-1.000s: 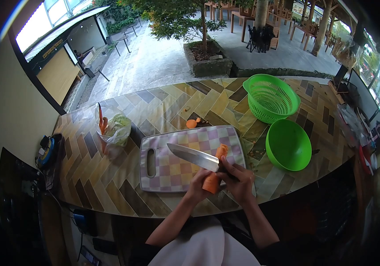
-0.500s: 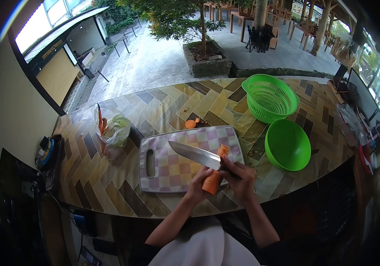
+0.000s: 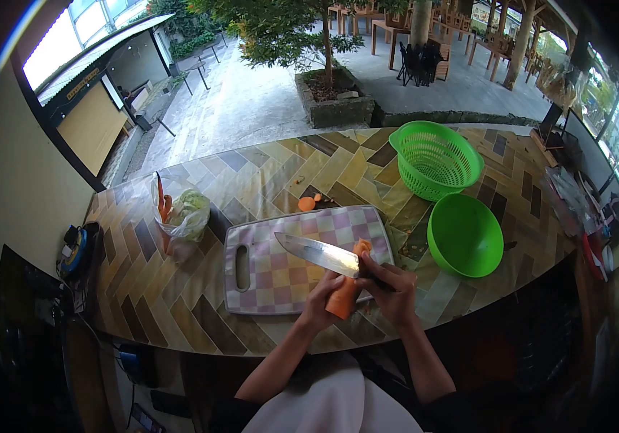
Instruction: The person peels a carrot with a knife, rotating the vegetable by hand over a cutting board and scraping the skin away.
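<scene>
My left hand is closed around a thick orange carrot, held at a slant over the near right part of the cutting board. In my right hand is the handle of a large kitchen knife; its handle is mostly hidden by my fingers. The blade crosses the carrot and points to the far left. The carrot's upper end shows beyond the blade. Beneath lies a pink-and-white checkered cutting board with a slot handle on its left.
Orange carrot pieces lie just past the board. A green colander and a green bowl stand at the right. On the left sits a clear plastic bag with vegetables. The table has a herringbone pattern.
The view has shifted very slightly. Both hands keep their hold on the carrot and knife, with barely any movement between them.
</scene>
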Motion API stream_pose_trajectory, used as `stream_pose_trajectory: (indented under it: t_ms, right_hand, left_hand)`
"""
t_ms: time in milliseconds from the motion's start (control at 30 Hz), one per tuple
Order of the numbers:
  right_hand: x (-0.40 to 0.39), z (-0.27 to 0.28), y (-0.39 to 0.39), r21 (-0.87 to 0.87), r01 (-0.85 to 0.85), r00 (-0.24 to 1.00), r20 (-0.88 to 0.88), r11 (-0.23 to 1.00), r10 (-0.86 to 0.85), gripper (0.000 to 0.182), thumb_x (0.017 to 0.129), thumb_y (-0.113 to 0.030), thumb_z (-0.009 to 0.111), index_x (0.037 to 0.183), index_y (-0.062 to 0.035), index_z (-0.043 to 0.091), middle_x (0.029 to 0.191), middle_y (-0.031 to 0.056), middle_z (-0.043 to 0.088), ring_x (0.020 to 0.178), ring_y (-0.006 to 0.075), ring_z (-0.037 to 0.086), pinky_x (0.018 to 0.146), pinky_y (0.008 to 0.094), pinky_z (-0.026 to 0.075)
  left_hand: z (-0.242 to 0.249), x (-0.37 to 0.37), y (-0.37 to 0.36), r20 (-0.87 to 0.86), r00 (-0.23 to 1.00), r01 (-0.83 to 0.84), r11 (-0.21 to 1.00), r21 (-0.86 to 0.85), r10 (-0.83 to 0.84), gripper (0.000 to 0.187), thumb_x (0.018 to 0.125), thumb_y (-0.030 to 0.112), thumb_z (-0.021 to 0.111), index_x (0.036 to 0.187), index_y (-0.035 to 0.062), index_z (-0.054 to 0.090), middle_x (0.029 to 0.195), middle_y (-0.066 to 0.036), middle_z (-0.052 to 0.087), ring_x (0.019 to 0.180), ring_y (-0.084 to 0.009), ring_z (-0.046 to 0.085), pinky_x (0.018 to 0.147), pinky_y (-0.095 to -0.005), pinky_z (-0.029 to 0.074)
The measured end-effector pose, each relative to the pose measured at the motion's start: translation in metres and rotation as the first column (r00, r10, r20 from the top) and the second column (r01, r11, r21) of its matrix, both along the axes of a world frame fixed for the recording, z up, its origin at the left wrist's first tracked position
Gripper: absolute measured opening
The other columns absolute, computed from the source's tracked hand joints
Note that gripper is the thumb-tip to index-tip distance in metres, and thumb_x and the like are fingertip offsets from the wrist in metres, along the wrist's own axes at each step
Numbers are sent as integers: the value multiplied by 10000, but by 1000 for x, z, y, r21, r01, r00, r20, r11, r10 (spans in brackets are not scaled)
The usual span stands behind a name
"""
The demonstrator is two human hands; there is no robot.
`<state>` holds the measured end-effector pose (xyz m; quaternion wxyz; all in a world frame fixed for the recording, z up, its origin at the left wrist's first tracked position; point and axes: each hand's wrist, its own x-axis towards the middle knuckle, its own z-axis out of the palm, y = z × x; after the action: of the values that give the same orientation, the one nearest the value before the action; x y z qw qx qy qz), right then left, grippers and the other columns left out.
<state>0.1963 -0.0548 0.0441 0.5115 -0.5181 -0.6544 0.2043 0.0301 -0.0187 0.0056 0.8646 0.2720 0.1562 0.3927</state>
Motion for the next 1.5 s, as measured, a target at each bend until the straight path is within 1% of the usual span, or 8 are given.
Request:
stream_pose_trajectory:
  t_ms: [133, 733, 800, 933, 1100, 1200, 1300, 1500]
  right_hand:
    - [-8, 2, -4, 16, 51, 991, -128, 999, -48, 651, 716, 43, 796, 1321, -87, 597, 917, 106, 726, 804, 110, 680, 720, 270, 538]
    - [-6, -8, 2, 114, 137, 990, 2, 984, -138, 521, 762, 6, 785, 1259, -35, 636, 807, 78, 685, 726, 116, 646, 680, 257, 515]
    - [-7, -10, 7, 65, 96, 984, -158, 993, -85, 440, 823, -31, 751, 1248, -18, 639, 771, 51, 664, 665, 91, 609, 614, 238, 485]
    - [3, -10, 13, -185, -67, 772, -632, 980, -67, 338, 950, -167, 648, 1249, -9, 634, 693, 3, 612, 533, 41, 500, 476, 199, 376]
    - [36, 8, 7, -475, 122, 863, -384, 871, -330, 373, 1003, -240, 555, 1328, -59, 581, 627, -40, 506, 542, 21, 426, 491, 193, 349]
    - [42, 2, 3, -417, 189, 883, -324, 889, -340, 429, 1016, -226, 523, 1403, -44, 493, 605, -43, 472, 536, 34, 426, 490, 207, 360]
    - [47, -14, -3, -446, 197, 871, -328, 873, -365, 323, 1016, -224, 519, 1185, 18, 651, 592, -24, 483, 535, 41, 427, 489, 230, 360]
    - [54, -3, -6, -485, 275, 926, -97, 830, -364, 485, 971, -336, 597, 654, 27, 546, 548, 31, 508, 519, 108, 450, 489, 331, 365]
  left_hand:
    - [3, -2, 2, -11, 999, 39, 998, -45, -40, 626, 895, 269, 547, 1446, 68, 330, 1242, -108, 529, 1077, -209, 587, 850, -390, 540]
    - [17, 7, -2, 17, 1000, -7, 998, 63, 5, 678, 908, 287, 553, 1481, 70, 262, 1266, -97, 509, 1087, -177, 566, 902, -312, 504]
    - [15, 7, 0, 16, 1000, -21, 999, 35, 20, 642, 904, 293, 568, 1449, 75, 311, 1294, -86, 467, 1115, -163, 531, 933, -301, 476]
    - [1, 2, 10, 143, 989, 28, 999, -25, -24, 457, 928, 278, 529, 1316, 76, 401, 1054, -76, 505, 891, -159, 543, 768, -256, 500]
    - [13, 3, 8, 222, 974, -14, 989, -146, 47, 480, 978, 265, 437, 1373, 2, 365, 948, -93, 493, 672, -155, 476, 423, -203, 446]
    - [11, 0, 12, 328, 944, 71, 990, -121, -28, 346, 989, 275, 433, 1210, 9, 428, 918, -103, 501, 662, -167, 495, 459, -234, 472]
    - [8, 0, 11, 338, 941, 40, 982, -184, 25, 372, 1006, 271, 402, 1225, -30, 415, 924, -116, 498, 660, -172, 494, 434, -221, 476]
    - [14, 1, 11, 362, 932, 58, 981, -183, 13, 417, 1010, 277, 390, 1277, -43, 397, 928, -123, 500, 650, -181, 503, 436, -223, 486]
